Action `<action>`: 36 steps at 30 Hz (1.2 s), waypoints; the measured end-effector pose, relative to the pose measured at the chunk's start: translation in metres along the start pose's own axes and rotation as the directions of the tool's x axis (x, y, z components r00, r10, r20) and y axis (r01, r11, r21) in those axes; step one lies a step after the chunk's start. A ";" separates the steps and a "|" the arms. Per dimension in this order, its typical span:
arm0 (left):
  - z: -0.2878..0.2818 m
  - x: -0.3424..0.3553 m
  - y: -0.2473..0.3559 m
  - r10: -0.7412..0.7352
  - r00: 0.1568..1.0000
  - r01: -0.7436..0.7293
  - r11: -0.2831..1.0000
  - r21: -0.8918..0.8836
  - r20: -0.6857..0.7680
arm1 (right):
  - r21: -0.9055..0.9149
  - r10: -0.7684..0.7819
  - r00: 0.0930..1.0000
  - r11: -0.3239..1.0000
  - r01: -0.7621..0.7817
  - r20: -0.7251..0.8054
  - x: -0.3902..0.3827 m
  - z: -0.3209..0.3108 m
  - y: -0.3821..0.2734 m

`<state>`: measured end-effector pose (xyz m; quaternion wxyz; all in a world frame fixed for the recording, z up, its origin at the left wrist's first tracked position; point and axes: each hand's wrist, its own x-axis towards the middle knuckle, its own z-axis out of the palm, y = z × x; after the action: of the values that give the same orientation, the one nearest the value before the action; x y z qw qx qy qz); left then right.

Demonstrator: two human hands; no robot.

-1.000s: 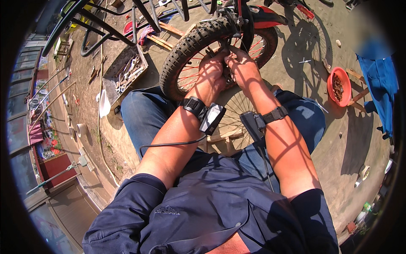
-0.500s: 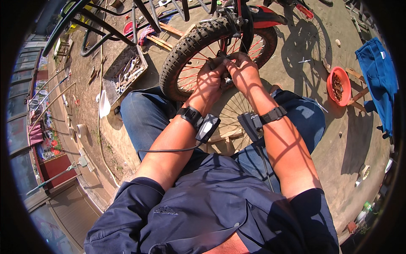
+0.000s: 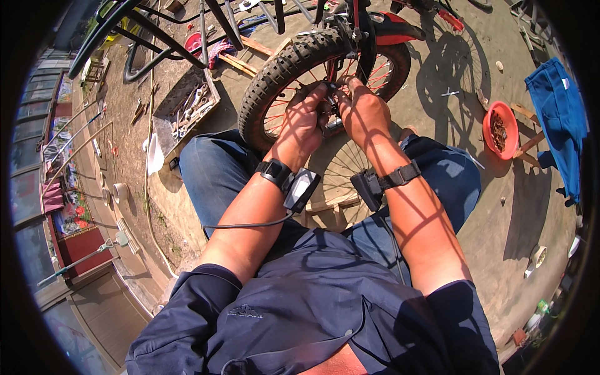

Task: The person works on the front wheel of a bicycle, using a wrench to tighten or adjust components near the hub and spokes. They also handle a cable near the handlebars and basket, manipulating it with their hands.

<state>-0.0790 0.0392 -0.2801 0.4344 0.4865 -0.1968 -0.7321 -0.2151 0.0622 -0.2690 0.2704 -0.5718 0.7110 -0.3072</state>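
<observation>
Both hands are at the middle of a bicycle wheel [image 3: 265, 81] with a knobby black tyre and red spokes. My left hand [image 3: 301, 122] is closed, its thumb and fingers pinching by the hub; what lies between them is too small to name. Close beside it, my right hand [image 3: 365, 119] has its fingers curled in at the same spot, around something that I cannot make out. Small dark metal parts [image 3: 331, 106] show between the two hands. Above them stand the black fork [image 3: 365, 59] and a red mudguard [image 3: 397, 31].
A tray [image 3: 209, 103] of wrenches and other tools lies to the left. Black metal tubes [image 3: 169, 37] reach over the upper left. On the right are a red bowl [image 3: 509, 131] of small rusty parts and a stool with a blue cloth [image 3: 556, 106].
My hands have drawn slightly apart at the hub, showing more of the metal parts between them. The left hand has turned, its thumb pointing up more. The wheel has barely shifted.
</observation>
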 end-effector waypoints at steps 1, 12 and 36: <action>0.001 0.002 0.000 0.005 1.000 -0.005 1.000 -0.010 -0.007 | -0.009 0.013 1.000 1.000 -0.013 -0.016 0.000 -0.001 -0.003; 0.036 0.007 0.000 -0.031 0.993 0.021 0.996 -0.090 -0.112 | 0.166 0.109 0.994 0.980 -0.107 0.000 0.010 0.004 0.005; 0.031 0.001 0.004 0.437 0.867 -0.399 0.319 0.859 0.240 | 0.211 0.124 0.991 0.969 -0.131 0.050 0.010 -0.003 -0.002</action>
<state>-0.1048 0.0321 -0.2644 0.2901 0.5849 -0.6605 -0.3708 -0.2180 0.0519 -0.2657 0.3624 -0.4980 0.7041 -0.3534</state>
